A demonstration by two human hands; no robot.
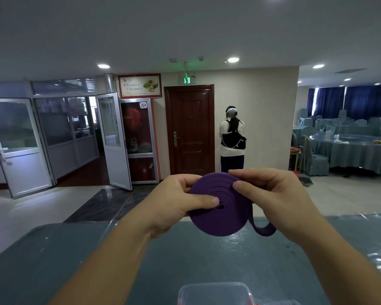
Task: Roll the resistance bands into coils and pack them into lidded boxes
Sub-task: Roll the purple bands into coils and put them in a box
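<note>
Left hand (174,201) and right hand (271,194) pinch the springy, soft band (216,214) coil by its faces above the box (216,292), tail loose.

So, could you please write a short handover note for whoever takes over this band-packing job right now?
Left hand: gripping the purple band coil, thumb pressed near its centre.
Right hand: pinching the coil's upper right edge.
The coil is held above the blue-covered table; a short loop end hangs loose at the lower right.
A clear plastic box sits at the near edge, partly out of view.
Done: band mostly rolled.
Left: wind in the tail, put the coil in the box, close it.
</note>
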